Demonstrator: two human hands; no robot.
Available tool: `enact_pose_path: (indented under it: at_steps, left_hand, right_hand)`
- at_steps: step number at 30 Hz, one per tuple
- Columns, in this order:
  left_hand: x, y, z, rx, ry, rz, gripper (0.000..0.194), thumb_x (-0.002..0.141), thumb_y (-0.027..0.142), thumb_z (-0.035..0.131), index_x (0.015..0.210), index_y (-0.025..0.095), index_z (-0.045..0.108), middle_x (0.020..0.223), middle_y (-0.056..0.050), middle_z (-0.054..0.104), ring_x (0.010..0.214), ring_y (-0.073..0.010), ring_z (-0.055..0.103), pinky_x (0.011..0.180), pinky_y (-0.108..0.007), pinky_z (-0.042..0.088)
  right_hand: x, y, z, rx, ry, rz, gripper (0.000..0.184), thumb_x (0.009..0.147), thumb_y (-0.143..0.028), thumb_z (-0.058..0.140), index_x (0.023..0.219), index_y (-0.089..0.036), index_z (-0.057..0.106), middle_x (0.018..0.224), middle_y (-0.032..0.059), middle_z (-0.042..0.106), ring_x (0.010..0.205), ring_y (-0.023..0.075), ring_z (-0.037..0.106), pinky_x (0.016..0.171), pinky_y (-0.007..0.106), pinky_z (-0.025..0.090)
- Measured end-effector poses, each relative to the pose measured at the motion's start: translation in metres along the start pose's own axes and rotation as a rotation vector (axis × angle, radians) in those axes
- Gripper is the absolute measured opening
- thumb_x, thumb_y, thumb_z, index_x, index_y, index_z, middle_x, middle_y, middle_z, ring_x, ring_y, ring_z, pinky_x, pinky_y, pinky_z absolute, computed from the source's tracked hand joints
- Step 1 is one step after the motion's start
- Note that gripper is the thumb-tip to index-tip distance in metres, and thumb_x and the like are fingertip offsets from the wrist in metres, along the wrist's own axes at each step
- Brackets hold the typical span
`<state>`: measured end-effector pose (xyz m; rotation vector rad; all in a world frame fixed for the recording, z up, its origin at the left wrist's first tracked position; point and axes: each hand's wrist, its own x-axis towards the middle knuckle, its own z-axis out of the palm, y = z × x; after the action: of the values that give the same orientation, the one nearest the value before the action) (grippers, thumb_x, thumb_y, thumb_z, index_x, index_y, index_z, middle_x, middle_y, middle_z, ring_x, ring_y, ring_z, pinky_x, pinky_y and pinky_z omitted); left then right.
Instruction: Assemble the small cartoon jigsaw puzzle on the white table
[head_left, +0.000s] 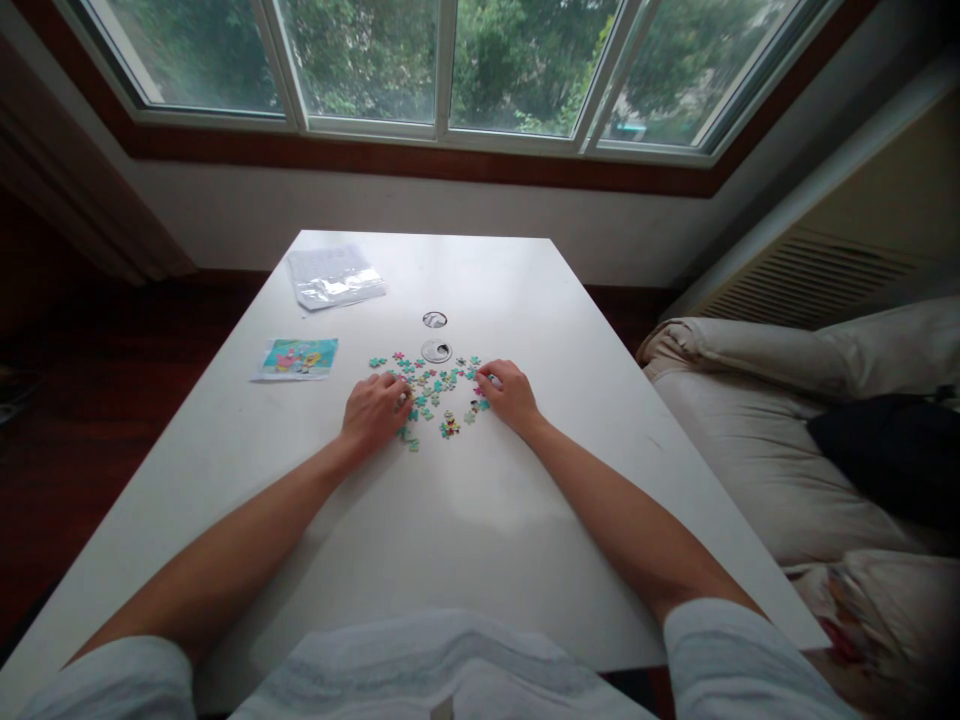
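Observation:
Many small jigsaw puzzle pieces (426, 392), mostly teal and green with some pink, lie loosely spread on the white table (465, 540). My left hand (375, 412) rests at the left side of the spread, its fingers curled down over pieces; what they hold, if anything, is hidden. At the right side, my right hand (510, 392) has thumb and fingers drawn together low over the pieces, and I cannot make out what is between them. Between the hands, nearer to me, sits a small yellow and red cluster of pieces (449, 426).
A printed cartoon picture (300, 359) lies left of the pieces. Behind it is a clear plastic bag (335, 277). Two round grey table fittings (436, 351) lie just beyond the pieces. A pale sofa (735, 440) stands to the right, and a window (442, 70) is ahead.

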<state>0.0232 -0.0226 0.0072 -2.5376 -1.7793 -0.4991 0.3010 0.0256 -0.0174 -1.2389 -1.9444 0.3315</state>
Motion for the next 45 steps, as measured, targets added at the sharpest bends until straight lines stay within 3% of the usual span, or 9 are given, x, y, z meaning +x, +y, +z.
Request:
enact_pose_path:
  at_steps: [8, 25, 45]
  left_hand:
    - [0.0001, -0.0019, 0.0041, -0.151, -0.008, 0.045, 0.020, 0.092, 0.022, 0.057, 0.101, 0.027, 0.074, 0.109, -0.005, 0.068, 0.100, -0.0240, 0.058, 0.091, -0.039, 0.046]
    - [-0.0027, 0.0018, 0.0020, -0.081, 0.005, -0.022, 0.019, 0.091, 0.031, 0.062, 0.106, 0.027, 0.072, 0.108, -0.006, 0.067, 0.104, -0.0272, 0.057, 0.092, -0.042, 0.044]
    - [-0.0001, -0.0013, 0.0022, -0.127, -0.037, 0.104, 0.025, 0.092, 0.024, 0.062, 0.111, 0.033, 0.075, 0.112, -0.004, 0.066, 0.105, -0.0252, 0.056, 0.095, -0.041, 0.045]
  right_hand:
    - [0.0001, -0.0008, -0.0011, -0.010, -0.017, 0.018, 0.013, 0.093, -0.025, 0.059, 0.083, -0.024, 0.067, 0.089, 0.0051, 0.070, 0.093, 0.0236, 0.060, 0.090, 0.038, 0.045]
    - [0.0004, -0.0015, -0.0011, -0.006, -0.026, 0.013, 0.014, 0.093, -0.025, 0.059, 0.081, -0.023, 0.066, 0.088, 0.0051, 0.070, 0.092, 0.0235, 0.060, 0.088, 0.037, 0.045]
    - [-0.0004, 0.0001, 0.0002, -0.006, -0.019, 0.013, 0.013, 0.092, -0.024, 0.061, 0.080, -0.024, 0.066, 0.089, 0.0051, 0.071, 0.094, 0.0235, 0.061, 0.090, 0.037, 0.045]
